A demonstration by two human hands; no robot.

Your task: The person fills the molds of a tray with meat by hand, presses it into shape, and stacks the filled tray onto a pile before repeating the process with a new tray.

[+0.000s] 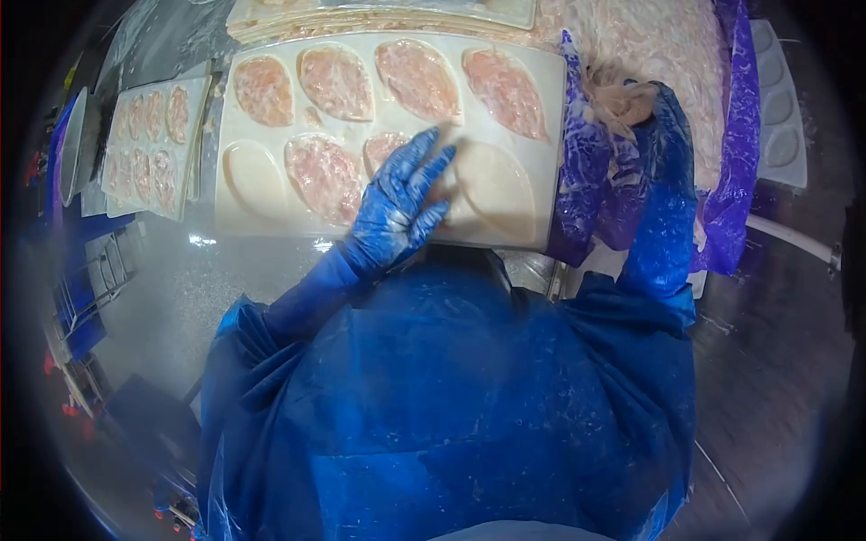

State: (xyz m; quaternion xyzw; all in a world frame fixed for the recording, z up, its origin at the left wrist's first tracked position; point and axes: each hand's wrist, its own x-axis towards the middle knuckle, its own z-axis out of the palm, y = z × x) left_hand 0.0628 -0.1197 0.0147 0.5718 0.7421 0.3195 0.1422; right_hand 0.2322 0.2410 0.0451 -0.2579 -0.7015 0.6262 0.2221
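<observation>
A white moulded tray (406, 47) with leaf-shaped hollows lies in front of me. Pale pink minced meat (412, 77) fills the four upper hollows, and another filled hollow (323, 176) is in the lower row. My left hand (397, 198), in a wet blue glove, is over a partly covered lower hollow with meat in it, fingers spread. Whether its fingertips press the meat is hidden. At the right, beside purple plastic sheeting (591, 180), my gloved right hand (669, 117) is closed around a clump of minced meat (624, 104).
A large heap of minced meat (663, 41) lies on the purple sheeting at the back right. Stacked trays (379, 18) stand behind the main tray. Another filled tray (149, 149) is at the left, and a tray with hollows (778, 99) at the far right.
</observation>
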